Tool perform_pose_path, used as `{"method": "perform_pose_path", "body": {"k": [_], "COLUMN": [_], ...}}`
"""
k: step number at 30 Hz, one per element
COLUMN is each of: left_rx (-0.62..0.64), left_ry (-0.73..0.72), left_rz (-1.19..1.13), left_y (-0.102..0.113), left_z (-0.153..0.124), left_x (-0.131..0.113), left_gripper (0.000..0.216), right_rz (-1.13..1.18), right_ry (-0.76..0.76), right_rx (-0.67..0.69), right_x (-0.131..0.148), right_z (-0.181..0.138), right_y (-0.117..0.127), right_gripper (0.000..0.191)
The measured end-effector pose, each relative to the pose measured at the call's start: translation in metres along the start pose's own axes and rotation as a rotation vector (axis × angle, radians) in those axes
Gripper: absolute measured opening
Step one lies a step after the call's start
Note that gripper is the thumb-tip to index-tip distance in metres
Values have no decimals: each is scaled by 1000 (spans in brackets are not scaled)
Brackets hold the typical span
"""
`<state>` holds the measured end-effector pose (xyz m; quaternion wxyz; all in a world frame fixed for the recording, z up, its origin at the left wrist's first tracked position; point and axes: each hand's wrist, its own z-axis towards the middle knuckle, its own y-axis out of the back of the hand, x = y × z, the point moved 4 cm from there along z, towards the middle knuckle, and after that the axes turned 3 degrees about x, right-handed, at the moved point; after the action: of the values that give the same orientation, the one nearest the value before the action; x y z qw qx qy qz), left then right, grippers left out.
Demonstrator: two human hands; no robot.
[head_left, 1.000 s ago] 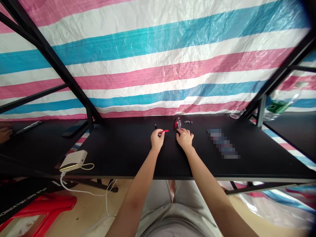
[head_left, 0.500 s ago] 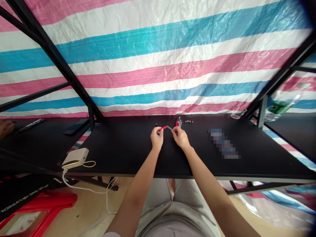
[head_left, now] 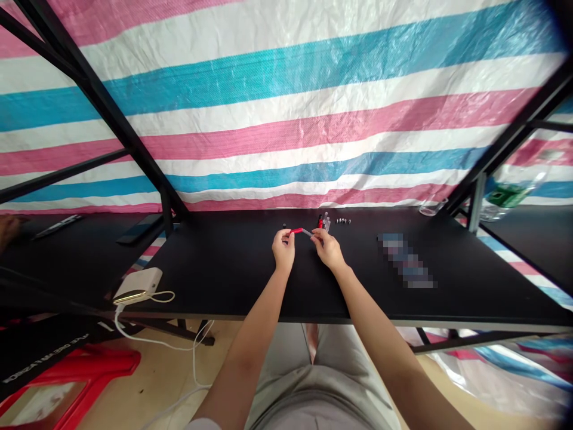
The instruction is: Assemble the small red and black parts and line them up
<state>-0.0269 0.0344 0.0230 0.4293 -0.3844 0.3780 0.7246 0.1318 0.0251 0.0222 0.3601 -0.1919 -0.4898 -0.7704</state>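
Near the parts pile [head_left: 324, 222], L hand [head_left: 283, 248] pinches red cap [head_left: 296, 230], R hand [head_left: 329, 249] clear tube [head_left: 307, 232], ends meeting: prob. fitting, needs straight alignment.

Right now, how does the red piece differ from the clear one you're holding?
The red piece in the left hand is opaque and bright; the clear piece in the right hand is see-through and pale. The red piece points right, the clear piece left. Both are thin and held above the table.
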Motion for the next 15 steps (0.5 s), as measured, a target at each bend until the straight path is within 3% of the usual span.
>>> {"method": "perform_pose_path", "body": {"k": [4, 10, 15], "left_rx": [20, 286, 305], "left_ry": [10, -111, -164], "left_rz": [-34, -16, 12], "left_y": [-1, -17, -18], "left_z": [0, -5, -7], "left_x": [0, -6, -9], "left_gripper": [24, 36, 42], "right_rz": [-6, -31, -47], "right_ry": [4, -11, -8], "right_rx": [-5, 6, -18], "right_x": [0, 2, 1], "right_z": [1, 0, 0], "right_y": [0, -1, -2], "right_gripper": [24, 26, 27]}}
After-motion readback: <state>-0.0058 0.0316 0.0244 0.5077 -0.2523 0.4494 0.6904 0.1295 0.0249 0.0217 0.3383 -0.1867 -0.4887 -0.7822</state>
